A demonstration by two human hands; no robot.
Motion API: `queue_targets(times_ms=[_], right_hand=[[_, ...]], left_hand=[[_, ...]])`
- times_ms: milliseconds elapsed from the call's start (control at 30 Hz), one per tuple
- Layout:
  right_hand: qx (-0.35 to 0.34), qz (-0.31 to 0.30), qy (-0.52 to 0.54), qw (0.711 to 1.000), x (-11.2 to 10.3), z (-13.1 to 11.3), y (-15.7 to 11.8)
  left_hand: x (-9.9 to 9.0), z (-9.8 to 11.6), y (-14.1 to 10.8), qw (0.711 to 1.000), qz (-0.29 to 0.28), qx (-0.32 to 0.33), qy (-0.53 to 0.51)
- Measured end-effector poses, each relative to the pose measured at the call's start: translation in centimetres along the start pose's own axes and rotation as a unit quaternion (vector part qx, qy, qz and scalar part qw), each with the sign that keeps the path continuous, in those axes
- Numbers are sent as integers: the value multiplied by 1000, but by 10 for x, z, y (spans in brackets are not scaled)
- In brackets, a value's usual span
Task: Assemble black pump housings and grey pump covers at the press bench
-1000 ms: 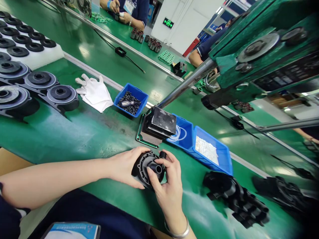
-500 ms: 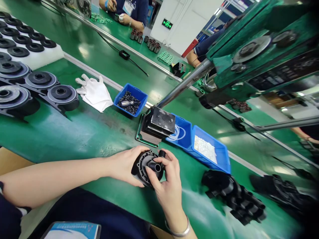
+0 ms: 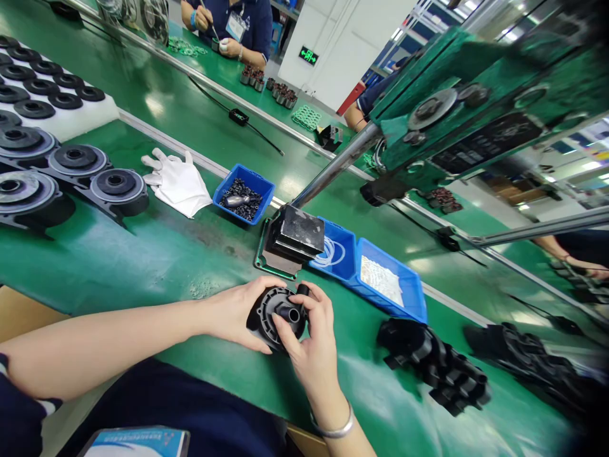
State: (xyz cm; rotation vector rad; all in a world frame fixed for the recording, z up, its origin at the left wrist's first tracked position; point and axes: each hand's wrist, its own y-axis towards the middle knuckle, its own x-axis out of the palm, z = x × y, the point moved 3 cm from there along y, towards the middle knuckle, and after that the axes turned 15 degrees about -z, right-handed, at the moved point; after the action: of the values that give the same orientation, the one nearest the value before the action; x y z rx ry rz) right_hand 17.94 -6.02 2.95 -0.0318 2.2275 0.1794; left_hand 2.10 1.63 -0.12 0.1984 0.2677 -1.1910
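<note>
A round black plastic housing [image 3: 271, 312] with a ribbed rim and a short central pipe is held above the green table, near its front edge. My left hand [image 3: 235, 314] wraps round its left side, thumb below and fingers above. My right hand [image 3: 314, 336] grips the right side, fingers by the small upright stub and thumb against the face near the pipe. Just beyond my hands stands a black metal block [image 3: 298, 231] on a green-edged base plate, under a green press head [image 3: 457, 120].
Left lie a white glove [image 3: 178, 184], round black assemblies [image 3: 117, 185] and black rings on white foam [image 3: 98, 114]. Blue bins hold small black parts [image 3: 242, 197], clear tubing [image 3: 330, 254] and white pieces [image 3: 380, 279]. Black parts [image 3: 432, 362] lie right. A person [image 3: 233, 32] works across the table.
The camera view has shifted a little, so most things sit slightly further left. Both hands keep their hold on the housing. Across the table, the person's hands have moved slightly.
</note>
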Motion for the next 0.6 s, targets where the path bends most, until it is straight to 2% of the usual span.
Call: queue_targets(times_ms=[200,333,400,467,500,600], right_hand=[[0,-3,14,1000,1,2,1],[5,-37,20,999,0,3,0],[-6,-64,31,997,-9,3,2],[-29,-60,42,997,-31,2,8],[-42,-39,40,998,-48,-1,13],[-92,96,0,991,-120,-17,35]], left_hand=[[-4,4,1,999,-22,21,37],[0,4,1,998,6,26,51],[2,10,0,998,24,30,55],[-2,23,-3,998,47,20,41],[-7,33,-4,998,60,10,29],[-37,72,-2,996,85,8,30]])
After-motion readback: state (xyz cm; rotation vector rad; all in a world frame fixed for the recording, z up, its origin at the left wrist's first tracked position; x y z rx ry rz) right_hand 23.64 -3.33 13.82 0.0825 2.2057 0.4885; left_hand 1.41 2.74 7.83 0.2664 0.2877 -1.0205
